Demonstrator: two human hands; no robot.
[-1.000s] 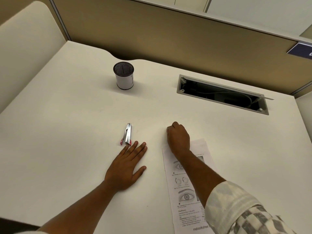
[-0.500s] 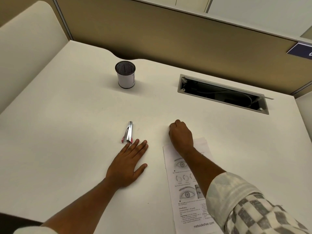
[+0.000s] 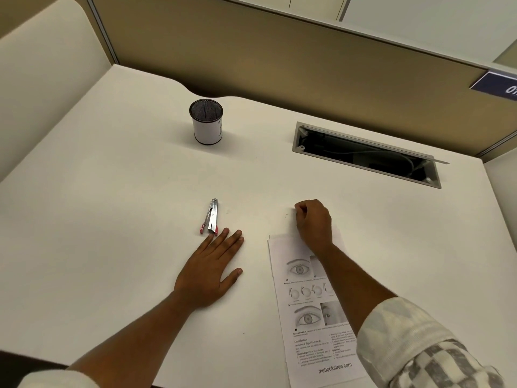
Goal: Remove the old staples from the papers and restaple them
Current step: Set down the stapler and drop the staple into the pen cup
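Observation:
Printed papers point(image 3: 307, 317) with eye pictures lie on the white desk point(image 3: 112, 205), at the front right. My right hand point(image 3: 314, 222) rests at their top edge with the fingers curled under, knuckles up; I see nothing held in it. A tiny speck like a loose staple point(image 3: 286, 216) lies on the desk just left of those fingers. A small silver stapler point(image 3: 211, 217) with red ends lies to the left. My left hand point(image 3: 209, 270) lies flat, palm down, its fingertips just short of the stapler's near end.
A white cup with a dark mesh rim point(image 3: 207, 123) stands at the back of the desk. A grey cable slot point(image 3: 366, 155) is cut into the desk at the back right. Beige partition walls close off the back and left.
My right hand has crept a little forward past the top edge of the papers. The left hand and the stapler have stayed where they were.

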